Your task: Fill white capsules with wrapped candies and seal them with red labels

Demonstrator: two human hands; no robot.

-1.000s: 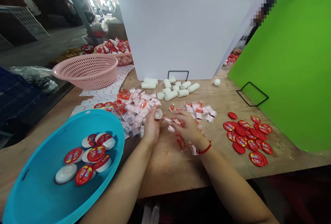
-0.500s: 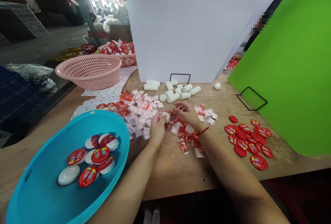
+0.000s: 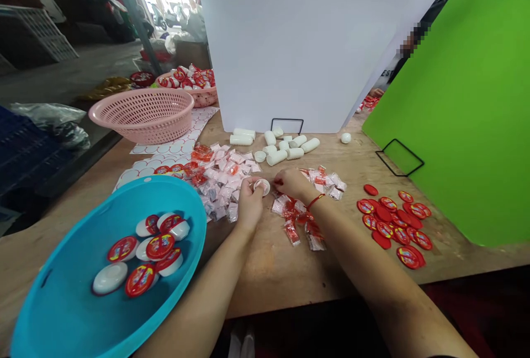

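Observation:
My left hand (image 3: pixel 250 203) is closed round a small white plastic cup (image 3: pixel 265 187), its mouth facing up. Just to the right, my right hand (image 3: pixel 292 183) has its fingers curled together and pointing down and left; what they hold, if anything, is hidden. Below it lie red sachets (image 3: pixel 292 232) and clear-wrapped packets. A larger heap of pale pink packets (image 3: pixel 223 176) spreads beside my left hand. Beyond both hands are stacked white cups (image 3: pixel 276 157) lying on their sides. Red printed lids (image 3: pixel 401 228) lie scattered on the right.
A blue basin (image 3: pixel 62 297) with several red-lidded cups stands front left. Behind it are a pink basket (image 3: pixel 144 118) and another filled one (image 3: pixel 205 97). White (image 3: pixel 290 43) and green (image 3: pixel 464 115) boards stand upright on the wooden table (image 3: pixel 269 286). A person is partly visible behind them.
My right hand has turned palm down, and its fingers, stretched before near a small red item, are now curled in. The left hand still holds the cup.

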